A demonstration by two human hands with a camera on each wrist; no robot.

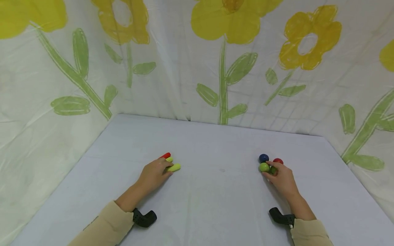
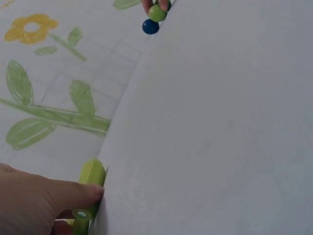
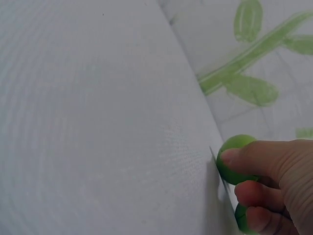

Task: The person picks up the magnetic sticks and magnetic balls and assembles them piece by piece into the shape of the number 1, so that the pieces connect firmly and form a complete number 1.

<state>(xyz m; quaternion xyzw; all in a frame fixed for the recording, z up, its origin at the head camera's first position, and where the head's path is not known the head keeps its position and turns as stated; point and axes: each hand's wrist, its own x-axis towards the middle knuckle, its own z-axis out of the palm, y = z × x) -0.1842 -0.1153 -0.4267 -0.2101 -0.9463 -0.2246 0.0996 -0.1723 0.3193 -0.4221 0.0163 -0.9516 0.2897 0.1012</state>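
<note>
On the left part of the table, my left hand (image 1: 155,173) pinches a yellow-green cylinder (image 1: 174,167). In the left wrist view this cylinder (image 2: 92,174) shows lengthwise ridges and a small pale spot on its end. Just behind the fingers lie a second yellow-green cylinder (image 1: 169,159) and a red one (image 1: 166,155), both partly hidden. On the right, thumb and finger of my right hand (image 1: 282,179) pinch a light green ball (image 1: 264,167). A dark blue ball (image 1: 263,158), a red ball (image 1: 278,161) and a darker green ball (image 1: 273,170) sit close around it.
A white cloth covers the table (image 1: 215,198). Behind it hangs a white curtain (image 1: 178,68) painted with yellow flowers and green stems. Each wrist wears a black device (image 1: 144,218).
</note>
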